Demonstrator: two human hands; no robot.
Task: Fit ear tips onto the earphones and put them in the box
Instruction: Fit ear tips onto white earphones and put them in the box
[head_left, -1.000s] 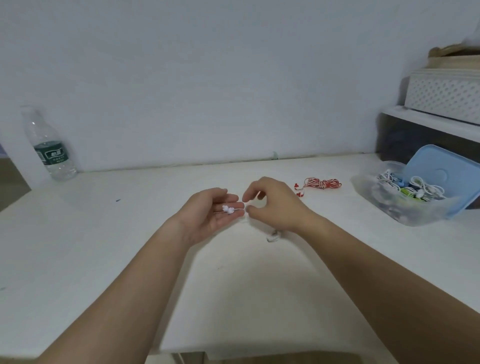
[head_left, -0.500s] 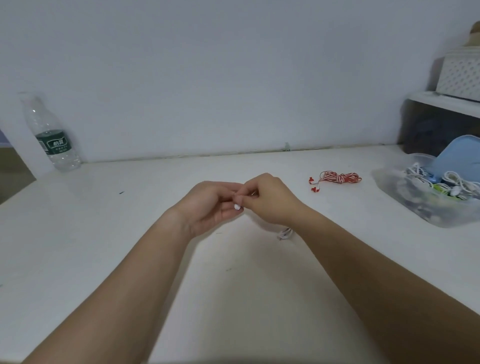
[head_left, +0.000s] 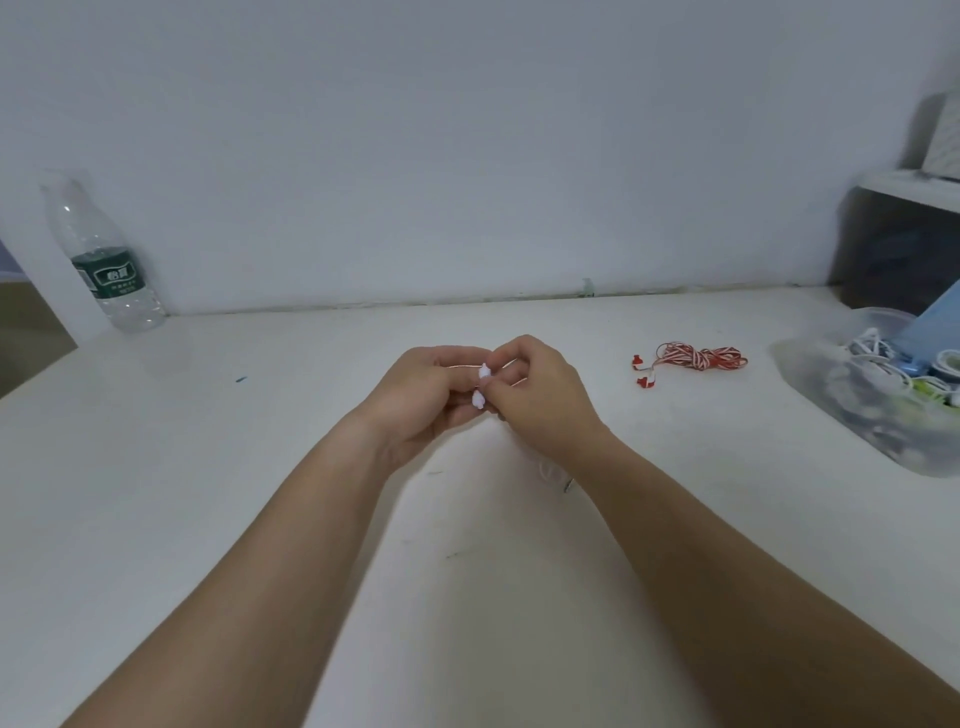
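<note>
Over the middle of the table (head_left: 208, 467), in the head view, the left hand (head_left: 421, 400) and right hand (head_left: 543, 402) are meeting, fingertips touching. The left hand is curling its fingers around the white earphones (head_left: 478, 399), whose two buds are sticking out one above the other between the hands. The right hand is pinching at them with thumb and forefinger, its other fingers bending inward. Whether ear tips are sitting on the buds is too small to tell. A white cord (head_left: 551, 472) is showing blurred just under the right wrist, down by the table. Toward the back right, the red earphones (head_left: 696, 358) are lying coiled on the table, well apart from the hands. At the right edge the box (head_left: 857, 431) is sitting open and holding more earphones (head_left: 878, 371) in a tangle, with its blue lid (head_left: 935, 322) leaning up behind them. At the back left corner a bottle (head_left: 104, 260) is standing upright near the wall. A shelf (head_left: 914, 189) is showing above the box.
</note>
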